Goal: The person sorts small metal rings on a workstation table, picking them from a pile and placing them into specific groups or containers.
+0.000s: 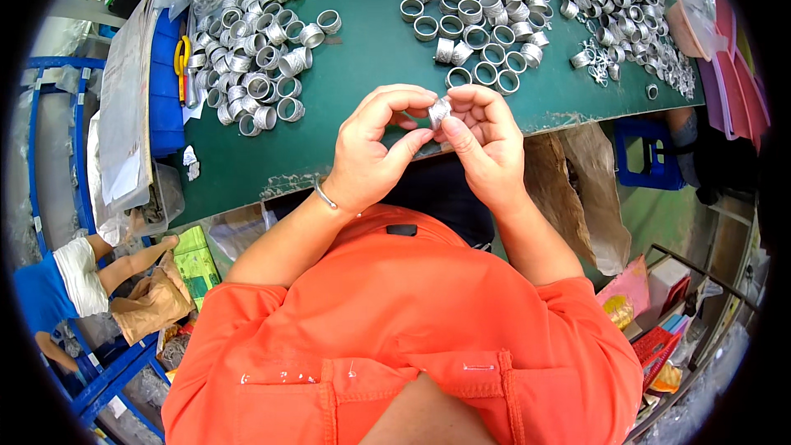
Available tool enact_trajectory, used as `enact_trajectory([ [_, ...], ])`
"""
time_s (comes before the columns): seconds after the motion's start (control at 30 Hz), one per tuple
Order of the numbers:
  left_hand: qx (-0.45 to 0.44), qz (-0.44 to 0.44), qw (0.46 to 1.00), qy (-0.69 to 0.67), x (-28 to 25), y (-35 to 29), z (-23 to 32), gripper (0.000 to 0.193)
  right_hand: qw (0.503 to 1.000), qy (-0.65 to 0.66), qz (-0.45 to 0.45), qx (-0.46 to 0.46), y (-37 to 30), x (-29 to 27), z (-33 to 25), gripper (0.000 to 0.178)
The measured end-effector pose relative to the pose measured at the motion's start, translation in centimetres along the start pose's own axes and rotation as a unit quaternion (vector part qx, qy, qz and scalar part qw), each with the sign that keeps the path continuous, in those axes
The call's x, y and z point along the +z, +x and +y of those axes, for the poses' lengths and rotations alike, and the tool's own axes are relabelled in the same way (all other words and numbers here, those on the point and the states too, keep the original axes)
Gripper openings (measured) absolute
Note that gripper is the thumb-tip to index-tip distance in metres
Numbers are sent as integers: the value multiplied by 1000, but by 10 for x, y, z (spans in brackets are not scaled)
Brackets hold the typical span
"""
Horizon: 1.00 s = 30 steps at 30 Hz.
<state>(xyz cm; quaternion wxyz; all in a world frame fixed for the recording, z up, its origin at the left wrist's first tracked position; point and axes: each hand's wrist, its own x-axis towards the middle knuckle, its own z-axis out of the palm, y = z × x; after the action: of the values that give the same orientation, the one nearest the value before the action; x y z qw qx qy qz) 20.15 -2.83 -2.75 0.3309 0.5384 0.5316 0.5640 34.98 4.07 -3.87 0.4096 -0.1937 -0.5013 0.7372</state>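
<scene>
Between my two hands, just above the near edge of the green table, is a wide silver metal ring with a patterned outer face. My left hand pinches it from the left with thumb and fingertips. From the other side, my right hand grips it, the thumb lying along its face. A heap of similar rings lies to the left. Beyond my right hand spreads a larger heap of rings, its closest ones just past my fingers.
At the table's left stand a blue bin and yellow-handled scissors. Small silver pieces lie at the right, near pink trays. A blue stool and brown paper are below the table. Another person is at the left.
</scene>
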Motion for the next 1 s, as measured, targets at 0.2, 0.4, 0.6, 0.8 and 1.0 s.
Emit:
enact_trajectory([
  [0.2, 6, 20, 999, 37, -11, 2, 1, 26, 860, -440, 59, -253, -22, -48, -24, 39],
  [0.4, -17, 34, 995, 89, -25, 6, -14, 23, 785, -559, 262, -50, -124, -176, -36, 28],
  [0.6, 11, 5, 962, 272, -7, 37, 2, 50, 719, -633, 271, -97, -123, -173, -24, 13],
  [0.8, 110, -54, 930, 345, 16, 71, -11, 38, 768, -567, 132, -266, -8, -70, -35, 18],
  [1.0, 58, -15, 947, 315, -5, 56, -20, 17, 768, -575, 51, -276, 48, -35, -17, 26],
])
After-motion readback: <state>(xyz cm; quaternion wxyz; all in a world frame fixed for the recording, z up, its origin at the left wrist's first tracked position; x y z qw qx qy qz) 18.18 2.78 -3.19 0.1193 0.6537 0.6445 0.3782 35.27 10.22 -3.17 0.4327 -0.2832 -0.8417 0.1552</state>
